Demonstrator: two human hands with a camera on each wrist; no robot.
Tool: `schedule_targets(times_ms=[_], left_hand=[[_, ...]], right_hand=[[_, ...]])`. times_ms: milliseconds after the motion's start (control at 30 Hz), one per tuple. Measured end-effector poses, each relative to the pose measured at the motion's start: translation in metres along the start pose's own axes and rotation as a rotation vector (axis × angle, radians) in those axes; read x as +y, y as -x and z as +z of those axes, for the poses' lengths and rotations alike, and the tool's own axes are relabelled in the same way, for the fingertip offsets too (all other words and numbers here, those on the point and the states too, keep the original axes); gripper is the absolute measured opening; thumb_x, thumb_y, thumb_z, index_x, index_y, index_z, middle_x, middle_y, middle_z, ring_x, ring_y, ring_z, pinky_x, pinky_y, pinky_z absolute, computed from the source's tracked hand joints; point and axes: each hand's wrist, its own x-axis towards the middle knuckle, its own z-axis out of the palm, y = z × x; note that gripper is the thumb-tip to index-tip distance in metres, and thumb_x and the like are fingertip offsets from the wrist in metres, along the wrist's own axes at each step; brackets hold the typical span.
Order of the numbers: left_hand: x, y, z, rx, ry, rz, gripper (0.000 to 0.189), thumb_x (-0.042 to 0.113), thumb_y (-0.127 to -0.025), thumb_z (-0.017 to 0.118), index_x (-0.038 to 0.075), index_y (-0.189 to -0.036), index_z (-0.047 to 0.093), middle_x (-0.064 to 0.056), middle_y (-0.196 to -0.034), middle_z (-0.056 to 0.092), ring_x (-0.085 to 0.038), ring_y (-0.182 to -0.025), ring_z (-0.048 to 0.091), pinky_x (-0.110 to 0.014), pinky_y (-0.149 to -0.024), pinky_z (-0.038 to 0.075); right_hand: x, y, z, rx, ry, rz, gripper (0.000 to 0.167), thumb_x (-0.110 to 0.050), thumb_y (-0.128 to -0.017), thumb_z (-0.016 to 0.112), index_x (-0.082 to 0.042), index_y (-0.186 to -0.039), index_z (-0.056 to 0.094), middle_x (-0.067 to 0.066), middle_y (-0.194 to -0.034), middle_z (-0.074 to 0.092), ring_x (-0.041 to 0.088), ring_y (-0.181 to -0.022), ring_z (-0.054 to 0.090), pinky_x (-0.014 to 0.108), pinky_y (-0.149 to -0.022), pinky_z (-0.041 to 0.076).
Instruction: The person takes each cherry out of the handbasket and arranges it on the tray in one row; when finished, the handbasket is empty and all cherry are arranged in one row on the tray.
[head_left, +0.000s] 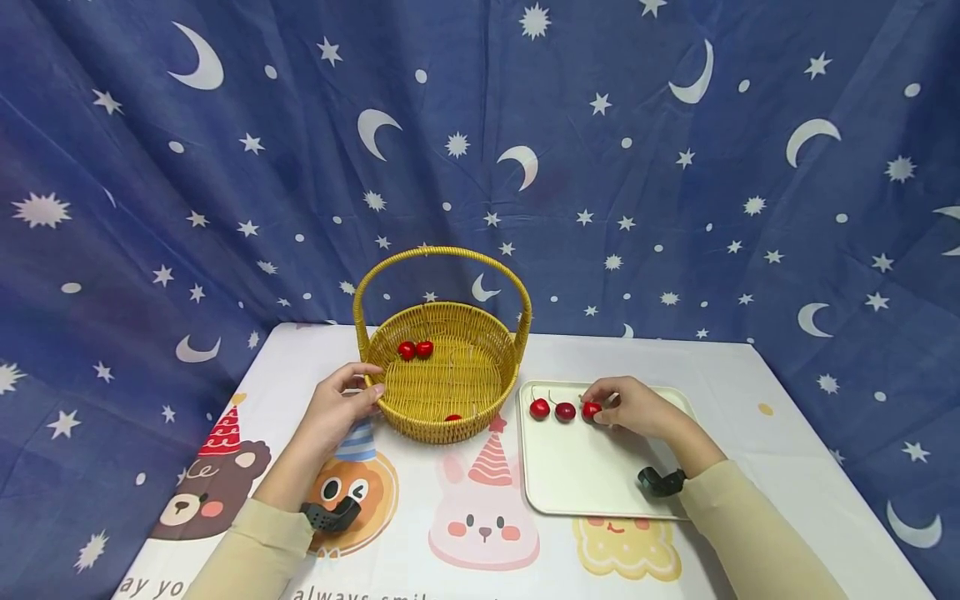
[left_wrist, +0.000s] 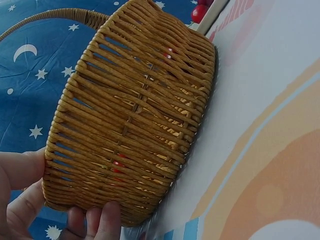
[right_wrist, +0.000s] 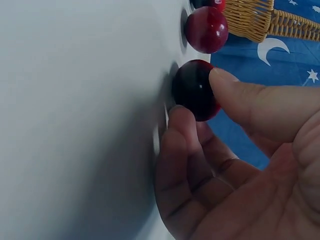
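Observation:
A yellow wicker basket (head_left: 442, 429) with a tall arched handle stands on the table. My left hand (head_left: 343, 403) grips its left rim; in the left wrist view, fingertips (left_wrist: 110, 220) lie against the woven wall (left_wrist: 125, 115). Inside are two red cherries (head_left: 416, 350) at the back left and another cherry (head_left: 453, 417) partly hidden by the front wall. On the cream tray (head_left: 577, 483), my right hand (head_left: 628, 406) pinches a cherry (right_wrist: 194, 90) between thumb and fingers, low over the surface. Beside it lie a darker cherry (head_left: 565, 412) and a bright red cherry (head_left: 539, 408), both with stems.
The tray stands right of the basket, close to its side. A white tablecloth (head_left: 405, 533) with cartoon animals covers the table. Behind it hangs a blue curtain (head_left: 570, 200) with moons and stars. Each wrist wears a black strap-on device (head_left: 333, 514).

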Motion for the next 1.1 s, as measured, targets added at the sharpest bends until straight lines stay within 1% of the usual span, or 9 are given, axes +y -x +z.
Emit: schedule_targets(times_ms=[167,333,433,500,667,733,833,967,1100], left_hand=[[0.001,0.0,0.0,0.002,-0.004,-0.001,0.046,0.014,-0.104,0.071,0.0,-0.146,0.058,-0.011,-0.12,0.05,-0.014,-0.097,0.064,-0.03,-0.09,0.067],[0.0,0.0,0.0,0.006,-0.016,-0.007,0.045,0.014,-0.104,0.071,0.002,-0.146,0.059,-0.011,-0.121,0.05,-0.014,-0.097,0.064,-0.029,-0.09,0.067],[0.0,0.0,0.0,0.007,-0.016,-0.012,0.045,0.015,-0.104,0.072,0.003,-0.146,0.059,-0.011,-0.122,0.049,-0.015,-0.098,0.064,-0.028,-0.089,0.066],[-0.001,0.001,0.0,0.007,-0.018,-0.013,0.046,0.015,-0.104,0.072,0.003,-0.146,0.059,-0.012,-0.123,0.05,-0.015,-0.098,0.064,-0.028,-0.089,0.066],[-0.001,0.002,0.001,0.007,-0.011,-0.012,0.046,0.013,-0.104,0.072,0.002,-0.146,0.059,-0.012,-0.123,0.051,-0.015,-0.097,0.064,-0.028,-0.089,0.066],[-0.001,0.002,0.001,0.006,-0.01,-0.012,0.046,0.013,-0.104,0.072,0.002,-0.146,0.059,-0.013,-0.123,0.051,-0.015,-0.097,0.064,-0.028,-0.089,0.066],[-0.001,0.002,0.002,0.002,-0.013,-0.013,0.046,0.013,-0.104,0.071,0.002,-0.147,0.058,-0.013,-0.123,0.051,-0.015,-0.097,0.063,-0.028,-0.089,0.066],[0.0,0.001,0.002,0.003,-0.015,-0.011,0.046,0.014,-0.104,0.071,0.002,-0.146,0.059,-0.012,-0.123,0.051,-0.015,-0.098,0.064,-0.028,-0.089,0.066],[0.001,0.001,0.001,0.001,-0.009,-0.009,0.045,0.014,-0.104,0.071,0.002,-0.146,0.059,-0.012,-0.122,0.05,-0.015,-0.098,0.064,-0.028,-0.089,0.066]], right_hand=[[0.0,-0.001,-0.001,0.009,0.018,-0.002,0.027,0.005,-0.09,0.078,-0.006,-0.114,0.077,0.013,-0.108,0.07,0.022,-0.084,0.061,0.032,-0.066,0.059],[-0.008,0.003,-0.006,0.028,0.04,0.012,0.033,0.003,-0.091,0.078,-0.007,-0.122,0.076,0.016,-0.113,0.07,0.022,-0.086,0.063,0.033,-0.067,0.06],[-0.017,0.007,-0.009,0.059,0.071,-0.02,0.035,0.002,-0.092,0.078,-0.006,-0.125,0.075,0.016,-0.114,0.073,0.021,-0.085,0.064,0.032,-0.068,0.058],[-0.025,0.009,-0.009,0.076,0.082,-0.066,0.035,0.003,-0.092,0.078,-0.005,-0.126,0.075,0.017,-0.114,0.074,0.021,-0.084,0.065,0.03,-0.068,0.056],[-0.058,0.014,0.004,0.061,0.037,-0.193,0.039,0.005,-0.091,0.077,-0.003,-0.129,0.073,0.02,-0.113,0.074,0.019,-0.085,0.068,0.026,-0.068,0.059],[-0.075,0.014,0.012,0.037,-0.007,-0.238,0.041,0.008,-0.091,0.075,-0.004,-0.131,0.073,0.021,-0.115,0.074,0.019,-0.088,0.071,0.029,-0.07,0.063],[-0.102,0.009,0.024,0.001,-0.064,-0.282,0.044,0.008,-0.093,0.073,-0.009,-0.133,0.072,0.02,-0.118,0.072,0.02,-0.091,0.072,0.035,-0.065,0.065],[-0.135,-0.009,0.035,-0.007,-0.074,-0.335,0.045,0.005,-0.094,0.074,-0.013,-0.136,0.072,0.015,-0.12,0.073,0.02,-0.096,0.072,0.035,-0.071,0.064],[-0.162,-0.035,0.042,-0.002,-0.067,-0.365,0.046,0.002,-0.094,0.077,-0.016,-0.137,0.072,0.007,-0.117,0.073,0.019,-0.099,0.072,0.033,-0.084,0.063]])
